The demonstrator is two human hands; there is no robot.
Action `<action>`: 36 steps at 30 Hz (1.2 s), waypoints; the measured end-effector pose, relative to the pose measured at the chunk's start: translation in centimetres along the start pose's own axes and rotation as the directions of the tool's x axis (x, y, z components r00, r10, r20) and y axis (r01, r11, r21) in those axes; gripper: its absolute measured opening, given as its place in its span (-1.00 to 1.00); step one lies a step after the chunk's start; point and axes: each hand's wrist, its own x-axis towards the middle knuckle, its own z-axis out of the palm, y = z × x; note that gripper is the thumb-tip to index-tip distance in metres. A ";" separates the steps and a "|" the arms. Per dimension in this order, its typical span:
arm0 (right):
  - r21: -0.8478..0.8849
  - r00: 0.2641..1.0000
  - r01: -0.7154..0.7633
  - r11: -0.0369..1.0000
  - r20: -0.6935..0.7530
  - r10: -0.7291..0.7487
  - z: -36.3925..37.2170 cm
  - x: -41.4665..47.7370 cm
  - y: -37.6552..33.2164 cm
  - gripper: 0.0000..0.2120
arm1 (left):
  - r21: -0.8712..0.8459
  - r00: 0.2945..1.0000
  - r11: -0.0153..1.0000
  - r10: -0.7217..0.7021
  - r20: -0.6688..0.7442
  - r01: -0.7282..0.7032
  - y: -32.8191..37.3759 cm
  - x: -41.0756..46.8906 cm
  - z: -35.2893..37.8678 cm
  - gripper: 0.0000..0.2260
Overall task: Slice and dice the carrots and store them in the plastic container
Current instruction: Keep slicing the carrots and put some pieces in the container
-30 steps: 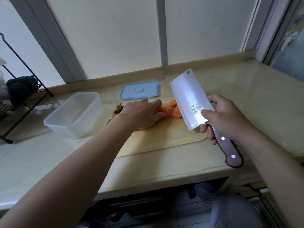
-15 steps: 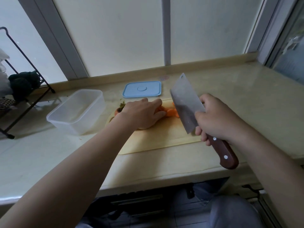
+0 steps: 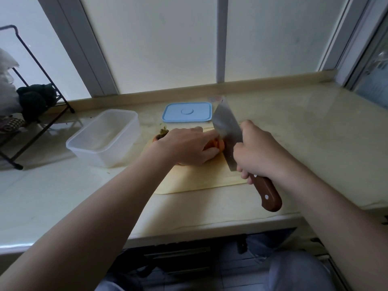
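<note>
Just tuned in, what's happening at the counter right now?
A person is slicing a carrot on the cutting board. The left hand holds the carrot down; the right hand grips the cleaver by its wooden handle, blade at the carrot's cut end, close to the left hand. The plastic container stands left of the board with no carrot visible inside; its blue lid lies behind the board.

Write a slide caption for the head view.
Left hand holds carrot on cutting board; right hand grips cleaver, blade at the carrot.

The pale bench (image 3: 315, 143) carries a clear plastic container (image 3: 98, 156), a blue lid (image 3: 186, 112), a cutting board (image 3: 199, 180) and a black wire rack (image 3: 18, 166).
</note>
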 end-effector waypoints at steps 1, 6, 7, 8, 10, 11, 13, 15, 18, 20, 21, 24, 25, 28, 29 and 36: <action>0.007 1.000 -0.004 1.000 0.009 0.004 0.1 0.1 0.0 -0.71 | 0.010 1.000 1.000 -0.002 -0.012 0.002 0.1 0.0 0.2 -0.62; 0.025 0.999 -0.007 1.000 0.032 0.006 0.2 0.6 -0.1 -0.73 | 0.075 0.996 0.997 0.001 -0.085 0.006 0.6 -0.1 0.6 -0.57; 0.033 0.999 -0.009 0.999 0.038 0.008 0.2 0.8 -0.1 -0.73 | 0.090 0.996 0.996 0.000 -0.089 0.008 0.7 -0.1 0.7 -0.56; 0.039 0.999 -0.012 0.999 0.044 0.010 0.1 0.9 0.0 -0.73 | 0.103 0.996 0.995 0.000 -0.091 0.009 0.7 0.0 0.7 -0.56; 0.043 0.998 -0.013 0.999 0.058 0.011 -0.1 1.2 0.2 -0.73 | 0.105 0.995 0.994 0.005 -0.102 0.005 0.7 0.0 0.8 -0.60; 0.047 0.998 -0.013 0.999 0.062 0.010 -0.3 1.3 0.2 -0.73 | 0.095 0.994 0.995 0.008 -0.110 0.003 0.7 0.0 0.7 -0.63; 0.066 0.998 -0.005 0.998 0.059 0.001 -0.5 1.4 0.3 -0.73 | 0.080 0.992 0.997 0.014 -0.126 -0.004 0.7 -0.1 0.6 -0.65; 0.078 0.999 0.007 0.997 0.051 -0.011 -0.7 1.4 0.3 -0.72 | 0.081 0.990 0.997 0.023 -0.140 -0.011 0.8 -0.2 0.5 -0.66; 0.065 0.998 0.029 0.997 0.053 -0.032 -0.7 1.4 0.1 -0.72 | 0.094 0.987 0.996 0.018 -0.158 -0.004 0.9 -0.2 0.7 -0.64; 0.054 0.997 0.039 0.998 0.059 -0.042 -0.7 1.4 -0.1 -0.71 | 0.110 0.987 0.994 0.002 -0.159 0.015 0.9 -0.1 0.9 -0.57; 0.050 0.997 0.041 0.998 0.061 -0.044 -0.7 1.4 -0.1 -0.71 | 0.122 0.988 0.992 -0.004 -0.154 0.023 1.0 -0.1 0.9 -0.53; 0.050 0.997 0.040 0.998 0.062 -0.043 -0.7 1.4 -0.3 -0.71 | 0.126 0.989 0.991 -0.015 -0.144 0.033 1.2 -0.2 0.7 -0.54; 0.053 0.997 0.039 0.998 0.064 -0.043 -0.7 1.3 -0.4 -0.71 | 0.116 0.989 0.993 -0.012 -0.150 0.029 1.2 -0.3 0.7 -0.57; 0.068 0.997 0.037 0.997 0.060 -0.041 -0.8 1.0 -0.8 -0.71 | 0.074 0.985 0.997 -0.014 -0.173 0.028 1.1 -0.8 0.8 -0.70; 0.072 0.997 0.040 0.997 0.057 -0.045 -0.8 0.9 -0.9 -0.70 | 0.059 0.984 0.998 -0.023 -0.179 0.034 1.0 -1.1 0.7 -0.71; 0.073 0.987 0.146 0.987 0.051 -0.149 -1.8 -0.2 -4.2 -0.66 | -0.205 0.902 0.971 -0.199 -0.383 0.127 -0.7 -3.6 1.2 -0.62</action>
